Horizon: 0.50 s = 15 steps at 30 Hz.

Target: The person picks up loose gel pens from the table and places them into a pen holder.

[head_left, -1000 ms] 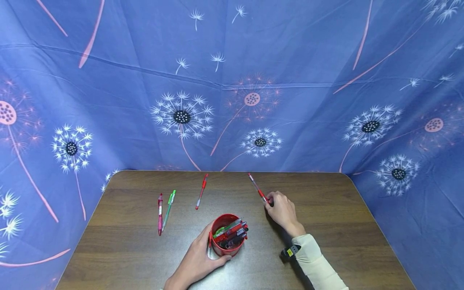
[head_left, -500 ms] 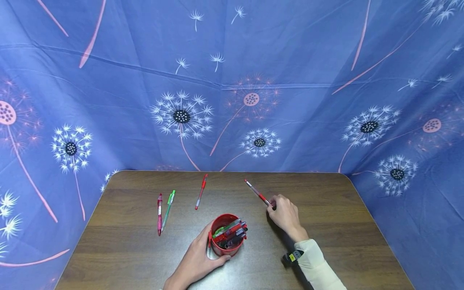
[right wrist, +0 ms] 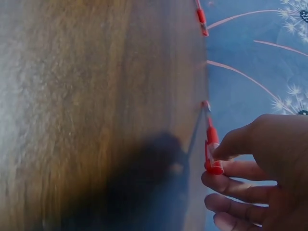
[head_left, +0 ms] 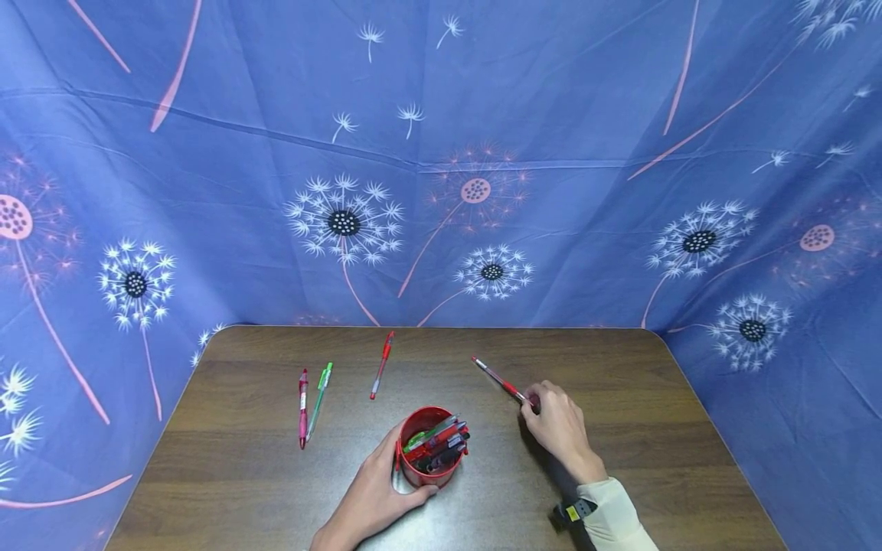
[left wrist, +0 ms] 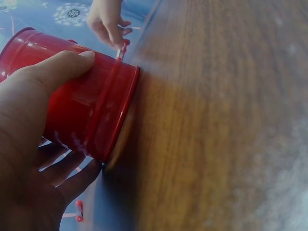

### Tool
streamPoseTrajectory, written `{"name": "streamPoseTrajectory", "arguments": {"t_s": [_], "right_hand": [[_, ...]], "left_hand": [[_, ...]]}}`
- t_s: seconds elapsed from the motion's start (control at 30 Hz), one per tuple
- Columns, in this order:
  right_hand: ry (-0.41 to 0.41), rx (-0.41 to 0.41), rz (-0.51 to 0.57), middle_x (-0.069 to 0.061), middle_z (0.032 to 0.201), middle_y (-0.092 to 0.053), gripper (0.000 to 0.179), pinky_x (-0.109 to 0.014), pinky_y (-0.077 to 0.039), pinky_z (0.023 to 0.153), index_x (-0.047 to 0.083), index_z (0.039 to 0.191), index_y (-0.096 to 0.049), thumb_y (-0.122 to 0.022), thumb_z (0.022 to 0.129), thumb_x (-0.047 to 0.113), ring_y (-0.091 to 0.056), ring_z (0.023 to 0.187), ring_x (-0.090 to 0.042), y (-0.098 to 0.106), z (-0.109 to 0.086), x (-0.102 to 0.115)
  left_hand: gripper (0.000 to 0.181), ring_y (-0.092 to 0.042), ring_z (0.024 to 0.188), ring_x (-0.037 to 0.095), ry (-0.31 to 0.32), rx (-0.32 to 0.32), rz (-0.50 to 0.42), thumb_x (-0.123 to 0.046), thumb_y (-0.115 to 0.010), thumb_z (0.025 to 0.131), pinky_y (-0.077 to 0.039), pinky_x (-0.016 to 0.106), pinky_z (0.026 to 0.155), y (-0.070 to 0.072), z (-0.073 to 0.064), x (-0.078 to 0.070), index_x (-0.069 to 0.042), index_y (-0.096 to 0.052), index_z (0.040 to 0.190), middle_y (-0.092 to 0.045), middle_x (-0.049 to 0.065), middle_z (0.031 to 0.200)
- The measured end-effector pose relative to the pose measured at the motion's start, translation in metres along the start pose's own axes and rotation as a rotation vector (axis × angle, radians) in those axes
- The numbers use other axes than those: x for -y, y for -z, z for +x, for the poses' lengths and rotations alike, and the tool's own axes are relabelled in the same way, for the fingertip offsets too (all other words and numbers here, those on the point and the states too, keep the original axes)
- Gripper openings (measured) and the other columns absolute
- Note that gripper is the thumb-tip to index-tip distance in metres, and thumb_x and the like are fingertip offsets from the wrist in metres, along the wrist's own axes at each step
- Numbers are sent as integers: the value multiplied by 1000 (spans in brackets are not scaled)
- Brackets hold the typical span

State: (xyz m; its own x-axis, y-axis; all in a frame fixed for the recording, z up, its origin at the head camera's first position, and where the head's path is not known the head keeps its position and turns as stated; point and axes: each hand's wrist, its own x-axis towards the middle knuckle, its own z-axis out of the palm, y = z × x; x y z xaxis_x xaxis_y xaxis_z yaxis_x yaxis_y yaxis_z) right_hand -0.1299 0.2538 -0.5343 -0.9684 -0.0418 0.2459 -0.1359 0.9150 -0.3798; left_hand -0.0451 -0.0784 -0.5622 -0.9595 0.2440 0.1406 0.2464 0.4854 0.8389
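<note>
Right hand (head_left: 560,425) with pinched red pen (head_left: 508,387): shifted since the earlier views, farther to the right of the red bucket (left wrist: 82,110) and less far beyond it; pen turned more crosswise.

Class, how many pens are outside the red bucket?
4: a pink pen and a green pen left of the bucket, a red pen beyond it, another red pen in the right hand.
</note>
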Motion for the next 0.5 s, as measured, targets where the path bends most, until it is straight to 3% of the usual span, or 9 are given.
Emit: {"name": "streamPoseTrajectory", "arguments": {"t_s": [0.17, 0.5], "right_hand": [[36, 1, -6, -5, 89, -71, 8, -48, -54, 57, 8, 95, -79, -79, 89, 4, -70, 74, -29, 14, -8, -1], [53, 92, 83, 7, 79, -59, 9, -28, -39, 54, 10, 96, -80, -82, 90, 3, -49, 67, -7, 46, -12, -2]], "left_hand": [[100, -57, 139, 11, 1, -2, 6, -49, -97, 77, -51, 43, 114, -1, 0, 1, -36, -42, 160, -55, -16, 152], [100, -57, 138, 11, -5, -11, 16, -47, -97, 77, -51, 43, 113, -2, 0, 3, -35, -43, 160, -56, -15, 152]]}}
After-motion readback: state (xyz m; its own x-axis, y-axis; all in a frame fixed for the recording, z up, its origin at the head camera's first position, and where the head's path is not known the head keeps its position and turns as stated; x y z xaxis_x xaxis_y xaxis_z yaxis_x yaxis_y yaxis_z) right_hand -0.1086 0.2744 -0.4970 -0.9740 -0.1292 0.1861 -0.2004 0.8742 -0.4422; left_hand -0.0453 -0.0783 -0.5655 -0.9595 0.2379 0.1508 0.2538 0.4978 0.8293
